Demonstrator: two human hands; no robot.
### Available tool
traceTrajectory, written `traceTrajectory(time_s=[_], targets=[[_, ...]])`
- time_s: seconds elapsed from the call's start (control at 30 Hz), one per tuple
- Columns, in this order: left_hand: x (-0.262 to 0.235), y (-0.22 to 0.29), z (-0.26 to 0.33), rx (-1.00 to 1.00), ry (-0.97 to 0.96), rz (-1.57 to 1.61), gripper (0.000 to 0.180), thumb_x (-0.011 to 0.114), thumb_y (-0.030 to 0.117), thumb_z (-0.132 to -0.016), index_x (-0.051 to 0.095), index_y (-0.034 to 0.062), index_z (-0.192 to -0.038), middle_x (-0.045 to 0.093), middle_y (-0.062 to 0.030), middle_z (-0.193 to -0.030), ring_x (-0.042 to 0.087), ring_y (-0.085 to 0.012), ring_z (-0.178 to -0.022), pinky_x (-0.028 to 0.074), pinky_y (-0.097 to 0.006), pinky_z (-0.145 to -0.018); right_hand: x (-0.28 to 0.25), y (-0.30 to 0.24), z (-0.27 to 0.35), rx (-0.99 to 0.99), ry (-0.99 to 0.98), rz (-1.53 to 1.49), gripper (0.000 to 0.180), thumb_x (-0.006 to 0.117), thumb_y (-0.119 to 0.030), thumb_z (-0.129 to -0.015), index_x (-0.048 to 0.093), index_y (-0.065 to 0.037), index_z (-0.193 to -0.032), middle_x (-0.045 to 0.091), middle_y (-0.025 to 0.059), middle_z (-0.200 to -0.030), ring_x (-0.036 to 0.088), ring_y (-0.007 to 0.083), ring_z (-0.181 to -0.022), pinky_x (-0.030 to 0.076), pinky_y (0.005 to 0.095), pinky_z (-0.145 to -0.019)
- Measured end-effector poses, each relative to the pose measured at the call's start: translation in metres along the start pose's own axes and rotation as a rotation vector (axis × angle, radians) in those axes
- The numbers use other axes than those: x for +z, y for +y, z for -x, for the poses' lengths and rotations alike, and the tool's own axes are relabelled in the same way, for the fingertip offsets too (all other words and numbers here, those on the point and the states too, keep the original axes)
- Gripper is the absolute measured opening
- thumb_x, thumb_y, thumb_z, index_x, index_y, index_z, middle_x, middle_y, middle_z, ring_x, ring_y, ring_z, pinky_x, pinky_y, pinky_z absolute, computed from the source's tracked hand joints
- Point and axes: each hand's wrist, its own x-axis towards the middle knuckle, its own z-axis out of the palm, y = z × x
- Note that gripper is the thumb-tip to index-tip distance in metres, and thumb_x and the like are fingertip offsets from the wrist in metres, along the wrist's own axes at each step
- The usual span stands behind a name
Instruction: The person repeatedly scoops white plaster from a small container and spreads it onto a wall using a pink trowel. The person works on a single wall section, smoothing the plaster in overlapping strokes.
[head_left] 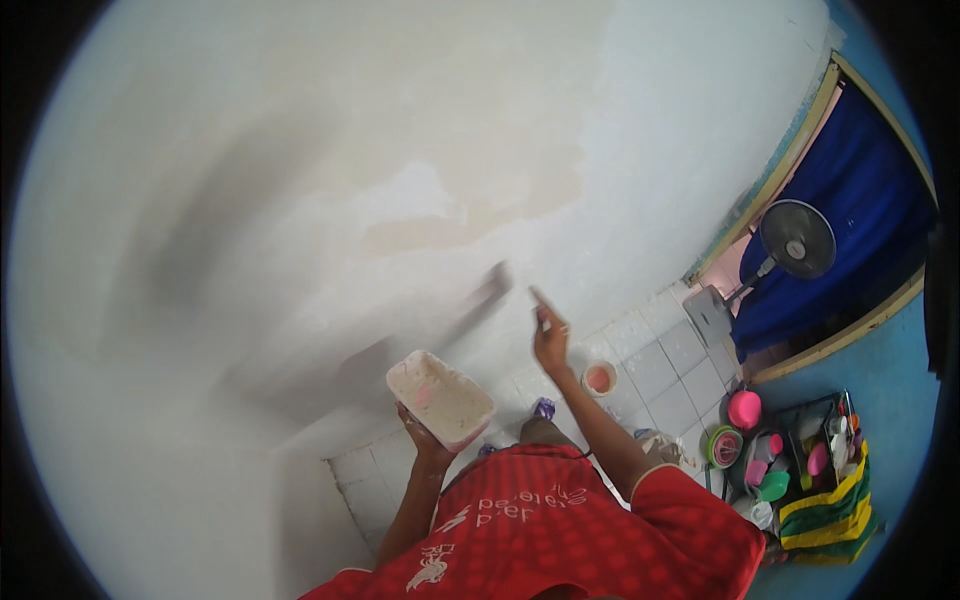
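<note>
Left hand [424,437] grips a whitish, rectangular, open tub [464,420].
Probably light and stiff, best supported beneath; right hand [551,345], farther right, blurred: cannot tell its grip.

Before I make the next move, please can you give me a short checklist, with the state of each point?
1. Tub supported: ok, the left hand holds it.
2. Tub's open side facing up: ok, its inside shows to the camera.
3. Enough material in the tub: cannot tell; a pink patch shows inside, but its depth does not.
4. Right hand holding a tool: cannot tell; a thin shape beyond it is blurred, maybe a tool, maybe a finger.
5. Wall in one even colour: not ok, a beige patch stands out.
6. Bucket upright on the floor tiles: ok.
</note>
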Motion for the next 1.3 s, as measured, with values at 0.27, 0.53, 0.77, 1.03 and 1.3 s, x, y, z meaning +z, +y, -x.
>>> traceTrajectory(time_s=[0.27, 0.53, 0.77, 1.03, 1.3], targets=[[0.013, 0.001, 0.016, 0.016, 0.004, -0.035, 0.08, 0.039, 0.078, -0.096, 0.051, 0.0191, -0.149, 0.062, -0.0098, -0.141, 0.061, -0.0367, -0.129, 0.05, -0.064, -0.107, -0.092, -0.017, -0.161, -0.087, 0.382, -0.012, 0.037, 0.05, -0.005, -0.106, 0.061, 0.005, -0.14, 0.071, 0.0218, -0.13, 0.067, 0.0277, -0.123, 0.05, 0.0382, -0.104], [0.004, 0.004, 0.019, -0.006, 0.004, 0.078, 0.075, 0.039, 0.072, -0.099, 0.05, 0.0164, -0.147, 0.061, -0.0106, -0.138, 0.063, -0.0343, -0.126, 0.053, -0.061, -0.103, 0.021, -0.071, -0.083, -0.358, 0.223, 0.126, 0.06, 0.05, 0.012, -0.095, 0.053, -0.007, -0.152, 0.059, 0.0211, -0.148, 0.059, 0.0386, -0.135, 0.051, 0.0425, -0.108], [0.02, 0.012, 0.013, 0.062, -0.095, -0.161, 0.073, 0.042, 0.068, -0.099, 0.048, 0.0173, -0.15, 0.06, -0.0102, -0.142, 0.061, -0.0341, -0.128, 0.053, -0.06, -0.103, 0.041, -0.019, 0.026, 0.119, -0.644, -0.334, 0.026, 0.065, -0.01, -0.102, 0.071, 0.0, -0.125, 0.076, 0.0175, -0.118, 0.073, 0.0272, -0.108, 0.057, 0.0377, -0.099], [0.004, -0.001, 0.002, 0.002, -0.034, -0.023, 0.083, 0.035, 0.08, -0.096, 0.048, 0.0212, -0.152, 0.061, -0.0103, -0.143, 0.061, -0.0382, -0.13, 0.049, -0.066, -0.106, -0.045, -0.037, -0.018, 0.635, -0.214, -0.814, 0.034, 0.06, -0.027, -0.108, 0.064, 0.001, -0.126, 0.068, 0.0073, -0.114, 0.066, 0.0167, -0.104, 0.053, 0.031, -0.094], [0.002, 0.006, 0.01, -0.145, 0.042, 0.201, 0.084, 0.036, 0.081, -0.095, 0.048, 0.0209, -0.152, 0.061, -0.0104, -0.142, 0.061, -0.0375, -0.129, 0.051, -0.066, -0.105, -0.086, -0.063, -0.111, 0.431, 0.122, -0.78, 0.057, 0.068, -0.033, -0.105, 0.047, 0.008, -0.138, 0.063, 0.0135, -0.129, 0.062, 0.018, -0.115, 0.052, 0.0324, -0.098]])
